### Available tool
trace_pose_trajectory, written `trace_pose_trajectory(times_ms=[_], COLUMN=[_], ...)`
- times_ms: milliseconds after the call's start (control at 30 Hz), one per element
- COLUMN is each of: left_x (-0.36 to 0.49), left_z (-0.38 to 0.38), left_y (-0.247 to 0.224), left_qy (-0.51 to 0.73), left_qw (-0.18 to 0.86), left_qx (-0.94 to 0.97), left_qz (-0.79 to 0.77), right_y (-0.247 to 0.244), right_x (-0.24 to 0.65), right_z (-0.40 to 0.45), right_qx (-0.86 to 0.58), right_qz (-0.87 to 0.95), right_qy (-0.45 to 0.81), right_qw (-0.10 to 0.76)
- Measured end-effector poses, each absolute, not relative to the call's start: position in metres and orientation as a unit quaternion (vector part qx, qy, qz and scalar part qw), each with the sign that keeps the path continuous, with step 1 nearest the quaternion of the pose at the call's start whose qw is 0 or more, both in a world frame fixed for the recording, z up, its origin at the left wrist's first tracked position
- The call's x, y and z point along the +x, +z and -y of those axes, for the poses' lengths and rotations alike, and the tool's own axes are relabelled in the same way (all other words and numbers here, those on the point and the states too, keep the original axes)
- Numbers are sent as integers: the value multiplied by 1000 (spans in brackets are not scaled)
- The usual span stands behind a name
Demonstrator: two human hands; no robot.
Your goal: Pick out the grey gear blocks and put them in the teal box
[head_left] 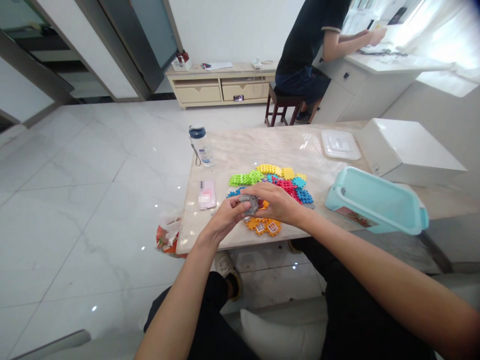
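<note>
Between my two hands, above the near part of the table, is a grey building block piece [252, 204] with a lattice face. My left hand [231, 214] pinches it from the left. My right hand [278, 202] is curled round its other side, its fingertips partly hidden. Coloured interlocking blocks lie beneath and around: green blocks [245, 178], yellow blocks [268, 170], red blocks [288, 189], blue blocks [305, 196] and, nearest me, orange blocks [267, 227] with white window inserts. My hands cover some of the pile.
On the marble-patterned table [232, 150] stand a water bottle [202, 147], a pink packet [207, 195], a turquoise bin [375, 200], its clear lid [340, 144] and a white box [410, 150]. A bag [168, 235] hangs by the left edge. Another person [313, 45] sits at a far counter.
</note>
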State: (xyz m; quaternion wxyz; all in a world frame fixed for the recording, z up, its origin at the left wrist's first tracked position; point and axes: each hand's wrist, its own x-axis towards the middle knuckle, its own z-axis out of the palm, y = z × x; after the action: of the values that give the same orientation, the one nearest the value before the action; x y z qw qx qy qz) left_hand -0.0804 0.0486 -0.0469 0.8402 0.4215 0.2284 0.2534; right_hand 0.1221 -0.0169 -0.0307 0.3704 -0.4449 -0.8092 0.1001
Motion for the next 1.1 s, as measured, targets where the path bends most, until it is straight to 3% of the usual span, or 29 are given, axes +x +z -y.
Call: trace_pose_trajectory(times_ms=[1100], left_x=[-84], left_z=[-51], left_y=[-50], left_qy=[291], left_qw=[816], left_qx=[436], left_qz=[-243], right_y=[-21], right_x=[110], right_z=[14], right_qx=[-459], right_qz=[809], right_qy=[87], right_qw=[357])
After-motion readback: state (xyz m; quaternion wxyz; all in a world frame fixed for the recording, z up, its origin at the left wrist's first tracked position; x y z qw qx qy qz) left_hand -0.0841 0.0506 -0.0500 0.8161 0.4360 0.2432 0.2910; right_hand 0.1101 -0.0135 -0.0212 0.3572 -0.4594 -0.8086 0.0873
